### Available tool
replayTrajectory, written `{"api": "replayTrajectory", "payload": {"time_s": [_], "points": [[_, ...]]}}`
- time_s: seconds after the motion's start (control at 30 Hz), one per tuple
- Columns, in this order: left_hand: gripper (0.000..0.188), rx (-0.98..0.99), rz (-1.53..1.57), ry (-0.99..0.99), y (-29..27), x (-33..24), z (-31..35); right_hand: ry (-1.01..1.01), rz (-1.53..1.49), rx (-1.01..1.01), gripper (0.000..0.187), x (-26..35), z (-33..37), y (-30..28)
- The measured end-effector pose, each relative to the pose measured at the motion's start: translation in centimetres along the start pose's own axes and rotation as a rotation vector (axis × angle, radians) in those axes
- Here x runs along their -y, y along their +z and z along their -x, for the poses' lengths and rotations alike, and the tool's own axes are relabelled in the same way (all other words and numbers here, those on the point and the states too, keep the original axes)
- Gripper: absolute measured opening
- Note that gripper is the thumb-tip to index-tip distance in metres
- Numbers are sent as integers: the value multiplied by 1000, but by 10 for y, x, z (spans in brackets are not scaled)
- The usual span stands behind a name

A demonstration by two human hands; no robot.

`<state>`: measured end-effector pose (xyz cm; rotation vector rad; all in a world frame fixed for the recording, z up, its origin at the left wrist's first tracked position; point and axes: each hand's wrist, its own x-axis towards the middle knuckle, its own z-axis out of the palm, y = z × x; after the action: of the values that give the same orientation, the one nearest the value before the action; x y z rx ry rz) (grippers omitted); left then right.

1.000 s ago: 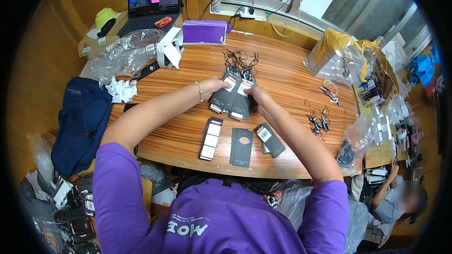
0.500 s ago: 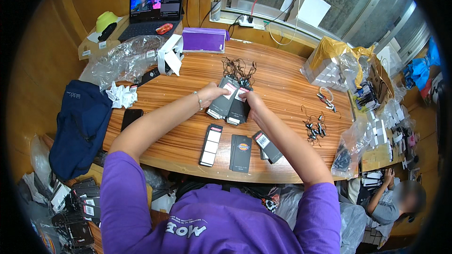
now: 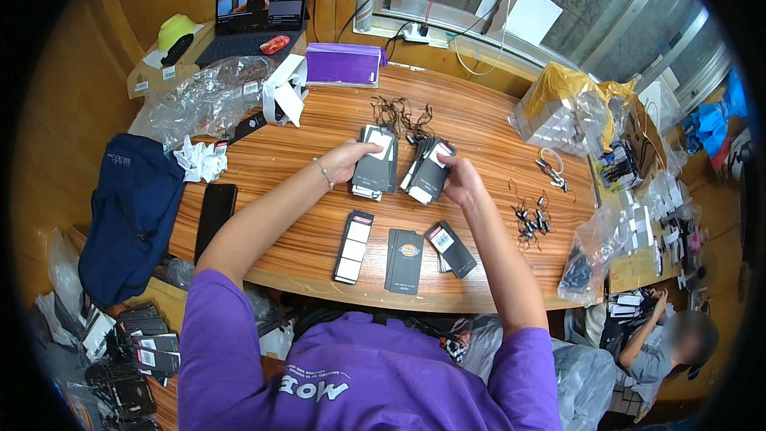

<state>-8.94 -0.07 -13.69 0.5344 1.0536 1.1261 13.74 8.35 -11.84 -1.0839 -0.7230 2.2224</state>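
Observation:
My left hand (image 3: 348, 163) is closed on the left side of a stack of dark grey hang tags (image 3: 375, 174), its thumb on top by a white label. Just to the right, my right hand (image 3: 461, 180) grips a second stack of hang tags (image 3: 428, 178), tilted and a little fanned. A gap of bare wood separates the two stacks. Black looped tag strings (image 3: 401, 116) spread out from their far ends. Nearer me lie a pile of white label strips (image 3: 353, 249), a pile of dark tags with an oval emblem (image 3: 406, 267) and some tags with barcode stickers (image 3: 453, 252).
Loose black strings (image 3: 533, 219) and small snips (image 3: 552, 173) lie at the right. A bag of white boxes (image 3: 554, 116) stands behind them. Left are a phone (image 3: 215, 219), crumpled paper (image 3: 201, 161) and a navy bag (image 3: 132, 215). A laptop (image 3: 259, 12) plays video. Another person (image 3: 650, 351) sits lower right.
The two tag stacks, side by side before, are now apart. My right hand has moved right with its stack, turning it to a slant; my left hand has shifted slightly left.

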Motion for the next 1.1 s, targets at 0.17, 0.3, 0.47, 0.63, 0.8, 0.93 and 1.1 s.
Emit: {"api": "replayTrajectory", "payload": {"time_s": [0.17, 0.3, 0.47, 0.63, 0.8, 0.93, 1.1], "points": [[29, 44, 52, 49, 8, 0, 0, -53, 221, 94, 28, 22, -2, 8], [29, 90, 186, 70, 24, 7, -14, -149, 407, 133, 32, 18, 0, 40], [39, 79, 303, 102, 29, 13, -25, -292, 589, 137, 34, 5, -1, 57], [75, 121, 381, 183, 58, 3, -17, -534, 897, 47, 37, -3, -27, 41], [71, -41, 490, 179, 66, 4, -9, -362, 742, 171, 45, -1, -1, 64], [69, -99, 538, 176, 73, 10, -14, -294, 896, 167, 56, 8, 6, 78], [66, -42, 574, 164, 80, 3, -14, -235, 995, 222, 64, 23, 6, 84]]}}
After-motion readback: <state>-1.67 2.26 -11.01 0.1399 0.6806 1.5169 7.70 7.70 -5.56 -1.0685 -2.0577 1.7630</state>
